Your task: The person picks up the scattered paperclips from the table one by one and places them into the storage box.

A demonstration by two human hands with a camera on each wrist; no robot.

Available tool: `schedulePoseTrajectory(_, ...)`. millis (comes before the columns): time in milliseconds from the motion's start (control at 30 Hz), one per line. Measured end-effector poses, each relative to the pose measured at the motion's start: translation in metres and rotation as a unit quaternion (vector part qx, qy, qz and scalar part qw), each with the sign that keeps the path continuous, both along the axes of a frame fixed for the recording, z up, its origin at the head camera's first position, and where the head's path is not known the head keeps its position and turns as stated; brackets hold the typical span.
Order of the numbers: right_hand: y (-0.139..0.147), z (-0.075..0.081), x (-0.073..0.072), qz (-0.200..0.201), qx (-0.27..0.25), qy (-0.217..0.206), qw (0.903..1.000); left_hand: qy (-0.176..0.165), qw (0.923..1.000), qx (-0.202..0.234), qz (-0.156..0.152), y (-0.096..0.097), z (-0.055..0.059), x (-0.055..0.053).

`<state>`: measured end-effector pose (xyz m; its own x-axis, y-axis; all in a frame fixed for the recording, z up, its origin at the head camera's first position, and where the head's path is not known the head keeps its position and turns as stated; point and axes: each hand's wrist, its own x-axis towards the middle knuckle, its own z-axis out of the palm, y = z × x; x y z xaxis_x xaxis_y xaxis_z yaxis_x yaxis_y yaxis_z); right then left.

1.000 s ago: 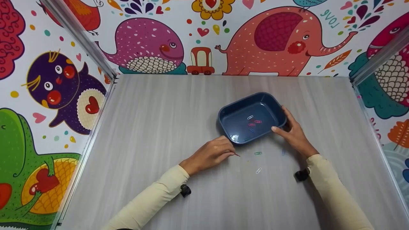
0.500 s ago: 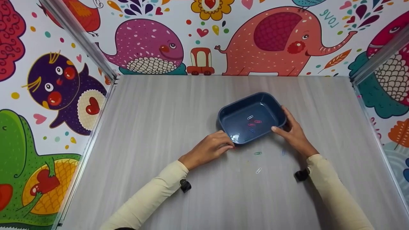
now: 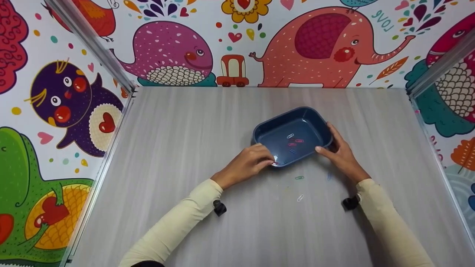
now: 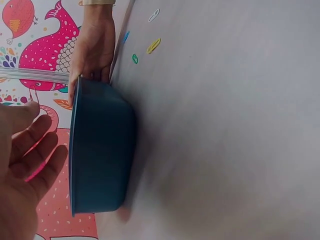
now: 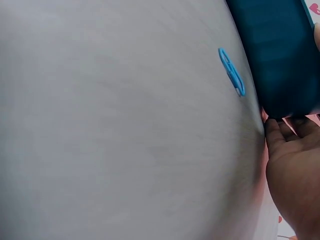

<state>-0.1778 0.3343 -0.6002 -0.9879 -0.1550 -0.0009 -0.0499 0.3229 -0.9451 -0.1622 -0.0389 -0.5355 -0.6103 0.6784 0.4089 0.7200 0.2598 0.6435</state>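
Note:
My left hand [image 3: 249,164] is over the near-left rim of a dark blue rectangular tray [image 3: 272,142]. Its thumb and fingertips pinch a red paper clip [image 4: 33,94], seen in the left wrist view above the tray's rim. At the opposite end my right hand [image 3: 343,157] grips the tray's wall, thumb on the near side and fingers round the far side. On the tray's floor lie a white paper clip [image 3: 290,136], a pink paper clip [image 3: 299,141], a blue paper clip [image 3: 292,151] and other reddish ones.
On the grey wood-look table in front of the tray lie a green paper clip [image 3: 299,178], a white paper clip [image 3: 300,198], a yellow paper clip [image 4: 153,45] and a light blue paper clip [image 5: 232,72]. Cartoon-printed walls with metal-framed corners [image 3: 126,83] stand behind and beside.
With the red paper clip, my left hand has moved up and right from beside the tray's near-left corner to over its rim. My right hand and the tray stay put.

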Motion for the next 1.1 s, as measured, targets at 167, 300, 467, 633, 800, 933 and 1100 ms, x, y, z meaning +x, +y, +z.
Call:
schedulePoseTrajectory(167,0.000,0.000,0.000,-0.003,0.006,-0.002,1.0000,-0.010,0.9999,0.003,0.006,0.004,0.003,-0.007)
schedulePoseTrajectory(300,0.000,0.000,0.000,-0.003,0.008,0.000,1.0000,-0.010,0.9999,0.003,0.012,0.006,0.005,-0.015)
schedulePoseTrajectory(467,0.001,-0.001,0.000,-0.004,0.012,-0.001,0.9999,-0.012,0.9996,-0.008,0.026,0.009,0.003,-0.025)
schedulePoseTrajectory(633,0.002,-0.001,0.001,-0.003,0.013,-0.001,0.9999,-0.017,0.9991,-0.026,0.029,0.014,0.004,-0.034)
schedulePoseTrajectory(800,0.001,-0.001,0.000,-0.001,0.008,-0.008,0.9999,-0.023,0.9977,-0.057,0.030,0.020,0.007,-0.046)
schedulePoseTrajectory(933,0.001,-0.002,-0.001,-0.002,0.007,-0.009,0.9999,-0.033,0.9957,-0.080,0.032,0.026,0.009,-0.055)
schedulePoseTrajectory(1100,0.002,-0.003,-0.001,-0.003,0.006,-0.007,1.0000,-0.037,0.9937,-0.104,0.018,0.034,0.007,-0.063)
